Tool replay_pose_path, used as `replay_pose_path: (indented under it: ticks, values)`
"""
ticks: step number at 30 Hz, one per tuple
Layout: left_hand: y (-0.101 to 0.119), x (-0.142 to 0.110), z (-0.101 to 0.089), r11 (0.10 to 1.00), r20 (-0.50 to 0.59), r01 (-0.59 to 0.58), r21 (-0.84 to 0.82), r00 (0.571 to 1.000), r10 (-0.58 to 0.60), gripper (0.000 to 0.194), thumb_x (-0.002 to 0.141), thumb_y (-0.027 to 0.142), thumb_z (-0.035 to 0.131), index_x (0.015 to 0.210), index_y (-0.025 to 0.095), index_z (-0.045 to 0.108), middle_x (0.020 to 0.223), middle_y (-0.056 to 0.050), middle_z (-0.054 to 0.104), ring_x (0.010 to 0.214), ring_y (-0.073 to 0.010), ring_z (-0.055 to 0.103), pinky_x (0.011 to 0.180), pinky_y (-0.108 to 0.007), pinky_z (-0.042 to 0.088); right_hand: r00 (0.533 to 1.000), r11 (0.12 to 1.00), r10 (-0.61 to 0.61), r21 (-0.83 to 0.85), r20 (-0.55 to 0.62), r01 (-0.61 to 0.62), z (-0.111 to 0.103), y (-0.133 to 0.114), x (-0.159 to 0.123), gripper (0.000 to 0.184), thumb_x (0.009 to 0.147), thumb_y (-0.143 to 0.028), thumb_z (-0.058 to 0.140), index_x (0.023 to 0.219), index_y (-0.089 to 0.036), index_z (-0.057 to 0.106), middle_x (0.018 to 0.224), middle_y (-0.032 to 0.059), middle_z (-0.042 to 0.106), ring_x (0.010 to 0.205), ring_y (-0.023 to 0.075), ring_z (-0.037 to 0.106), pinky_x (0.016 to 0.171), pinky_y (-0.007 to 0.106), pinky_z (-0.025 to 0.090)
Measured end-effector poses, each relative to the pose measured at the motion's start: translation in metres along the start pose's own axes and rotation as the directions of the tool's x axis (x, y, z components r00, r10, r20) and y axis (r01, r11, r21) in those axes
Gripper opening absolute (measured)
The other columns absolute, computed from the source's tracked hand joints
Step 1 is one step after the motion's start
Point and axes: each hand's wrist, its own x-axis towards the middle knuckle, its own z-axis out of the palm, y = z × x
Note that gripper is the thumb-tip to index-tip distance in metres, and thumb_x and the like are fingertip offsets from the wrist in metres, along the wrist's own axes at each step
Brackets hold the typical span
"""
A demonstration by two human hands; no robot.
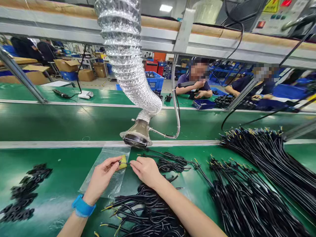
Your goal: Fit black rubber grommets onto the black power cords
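Note:
My left hand (102,176), with a blue wristband, pinches a small dark part at its fingertips, just in front of a yellow sponge-like pad (122,162). My right hand (146,171) is closed in a pinch on the thin end of a black wire (125,163) that meets the left fingers. Both hands hover over a clear plastic sheet (108,171) on the green bench (61,177). Below my right forearm lies a heap of black cables with yellow-tipped ends (145,214).
A silver flexible fume duct with a funnel mouth (137,135) hangs just beyond my hands. Small black plastic parts (24,194) lie at the left. Large bundles of black cables (259,184) fill the right. Two people work across the conveyor (74,121).

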Motion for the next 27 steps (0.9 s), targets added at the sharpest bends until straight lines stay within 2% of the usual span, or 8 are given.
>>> replay_pose_path:
  ticks: [4, 9, 12, 17, 22, 27]
  values:
    - [-0.005, -0.002, 0.001, 0.994, -0.008, -0.06, 0.086, 0.998, 0.061, 0.043, 0.076, 0.054, 0.065, 0.099, 0.02, 0.075, 0.105, -0.01, 0.072, 0.094, -0.0243, 0.067, 0.087, -0.038, 0.056, 0.999, 0.999, -0.004, 0.051, 0.032, 0.002, -0.002, -0.002, 0.002, 0.028, 0.1, -0.027, 0.04, 0.09, -0.018, 0.064, 0.069, 0.0012, 0.058, 0.063, 0.0134, 0.054, 0.057, 0.028, 0.036]
    - [-0.017, -0.003, 0.007, 0.987, 0.032, -0.144, 0.075, 0.989, 0.142, 0.036, 0.08, 0.05, 0.063, 0.101, 0.022, 0.075, 0.111, -0.009, 0.071, 0.102, -0.0244, 0.066, 0.086, -0.036, 0.058, 0.996, 0.993, 0.0, 0.114, 0.084, -0.01, -0.009, -0.006, 0.005, 0.027, 0.101, -0.027, 0.039, 0.089, -0.017, 0.062, 0.072, 0.0015, 0.058, 0.065, 0.0136, 0.055, 0.058, 0.028, 0.036]
    - [-0.021, -0.005, 0.008, 0.969, 0.038, -0.206, 0.135, 0.978, 0.203, 0.034, 0.082, 0.047, 0.062, 0.102, 0.023, 0.075, 0.108, -0.008, 0.071, 0.1, -0.0236, 0.067, 0.084, -0.035, 0.058, 0.992, 0.992, 0.02, 0.125, 0.124, -0.036, -0.012, -0.008, 0.006, 0.026, 0.1, -0.026, 0.041, 0.085, -0.018, 0.061, 0.071, 0.0009, 0.058, 0.064, 0.0134, 0.054, 0.057, 0.028, 0.034]
    - [-0.023, -0.009, 0.013, 0.915, -0.008, -0.316, 0.251, 0.945, 0.328, 0.031, 0.084, 0.045, 0.061, 0.1, 0.023, 0.076, 0.101, -0.006, 0.073, 0.092, -0.0213, 0.068, 0.083, -0.033, 0.058, 0.986, 0.987, 0.036, 0.147, 0.16, -0.06, -0.011, -0.007, 0.006, 0.025, 0.099, -0.026, 0.044, 0.085, -0.017, 0.063, 0.072, 0.0014, 0.06, 0.065, 0.0137, 0.054, 0.056, 0.027, 0.033]
    - [-0.025, -0.015, 0.02, 0.866, -0.026, -0.416, 0.277, 0.898, 0.44, 0.025, 0.086, 0.041, 0.061, 0.095, 0.024, 0.077, 0.097, -0.005, 0.074, 0.088, -0.0191, 0.069, 0.081, -0.029, 0.058, 0.979, 0.974, 0.06, 0.205, 0.194, -0.1, -0.009, -0.007, 0.004, 0.026, 0.097, -0.026, 0.046, 0.082, -0.017, 0.065, 0.071, 0.0013, 0.062, 0.065, 0.0132, 0.055, 0.057, 0.026, 0.034]
    - [-0.027, -0.02, 0.025, 0.869, -0.062, -0.402, 0.29, 0.898, 0.436, 0.026, 0.086, 0.041, 0.06, 0.099, 0.024, 0.075, 0.103, -0.005, 0.074, 0.092, -0.0209, 0.069, 0.084, -0.031, 0.057, 0.968, 0.94, 0.081, 0.304, 0.237, -0.153, -0.008, -0.007, 0.003, 0.024, 0.096, -0.023, 0.048, 0.082, -0.019, 0.066, 0.075, 0.0002, 0.065, 0.069, 0.0126, 0.057, 0.061, 0.024, 0.037]
